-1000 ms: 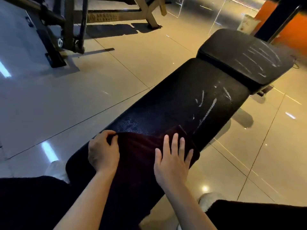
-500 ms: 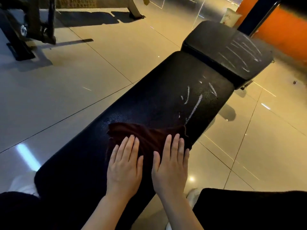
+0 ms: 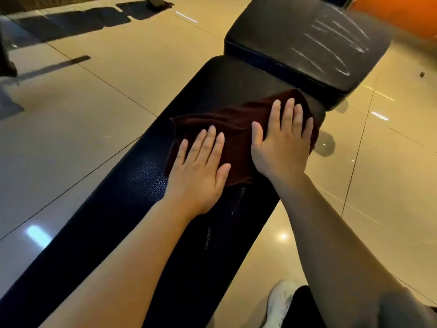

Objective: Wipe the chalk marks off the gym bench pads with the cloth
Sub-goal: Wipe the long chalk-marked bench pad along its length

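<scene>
On the long bench pad (image 3: 132, 209), your left hand (image 3: 198, 171) and right hand (image 3: 282, 140) press the cloth (image 3: 234, 124) flat, fingers straight, gripping nothing.

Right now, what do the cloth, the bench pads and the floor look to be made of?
Cloth: dark maroon, soft matte fabric, likely terry or microfibre, since it bunches in folds.
Long pad: black pebbled vinyl or leatherette, with grain glinting.
Short pad: likely the same, and chalk-streaked.
Floor: glossy tile, with grout lines and reflections.

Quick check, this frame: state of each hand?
Left hand: open, fingers straight, pressing flat on the dark red cloth.
Right hand: open, fingers straight, pressing flat on the same cloth.
</scene>
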The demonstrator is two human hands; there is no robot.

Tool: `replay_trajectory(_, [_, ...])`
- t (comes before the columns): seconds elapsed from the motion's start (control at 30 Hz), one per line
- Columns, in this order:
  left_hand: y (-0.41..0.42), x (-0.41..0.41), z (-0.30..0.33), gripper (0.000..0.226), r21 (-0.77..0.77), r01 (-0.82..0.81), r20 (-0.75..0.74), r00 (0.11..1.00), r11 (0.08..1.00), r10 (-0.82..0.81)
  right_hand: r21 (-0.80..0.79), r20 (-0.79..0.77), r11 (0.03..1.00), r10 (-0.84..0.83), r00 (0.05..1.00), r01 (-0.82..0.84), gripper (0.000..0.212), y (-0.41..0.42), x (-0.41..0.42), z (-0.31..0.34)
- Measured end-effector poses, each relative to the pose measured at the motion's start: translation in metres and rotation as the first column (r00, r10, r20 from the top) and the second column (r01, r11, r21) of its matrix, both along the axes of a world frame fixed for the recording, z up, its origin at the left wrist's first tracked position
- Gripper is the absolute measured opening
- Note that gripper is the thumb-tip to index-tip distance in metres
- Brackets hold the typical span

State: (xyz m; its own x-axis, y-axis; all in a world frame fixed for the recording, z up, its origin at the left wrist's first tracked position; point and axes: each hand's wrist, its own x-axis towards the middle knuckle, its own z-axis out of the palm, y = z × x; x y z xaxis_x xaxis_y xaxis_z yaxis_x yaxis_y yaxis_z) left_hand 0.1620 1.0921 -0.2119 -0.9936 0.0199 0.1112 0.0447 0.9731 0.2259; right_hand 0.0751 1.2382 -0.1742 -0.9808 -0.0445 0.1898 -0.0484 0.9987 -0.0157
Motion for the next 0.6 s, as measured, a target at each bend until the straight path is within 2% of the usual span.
replay_trajectory(0.17, [0.007, -0.005, 0.008, 0.077, 0.014, -0.018, 0.054, 0.998, 1.0, 0.018, 0.019, 0.032, 0.997, 0.07, 0.997, -0.071, 0.068, 0.0, -0.01, 0.009])
replay_trajectory(0.27, [0.009, 0.025, 0.004, 0.071, 0.017, 0.007, 0.096, 0.995, 1.0, -0.008, -0.013, 0.032, 0.995, 0.099, 0.995, -0.099, 0.067, -0.002, 0.03, -0.001])
replay_trajectory(0.4, [0.006, 0.092, -0.015, 0.062, -0.068, -0.019, 0.041, 0.999, 0.998, 0.022, -0.028, 0.064, 0.982, 0.186, 0.981, -0.184, 0.068, -0.008, 0.092, -0.02])
replay_trajectory(0.6, [0.01, 0.179, -0.023, 0.052, 0.037, -0.094, 0.031, 0.995, 0.995, 0.093, -0.046, 0.1, 0.95, 0.311, 0.945, -0.308, 0.062, -0.006, 0.184, -0.04])
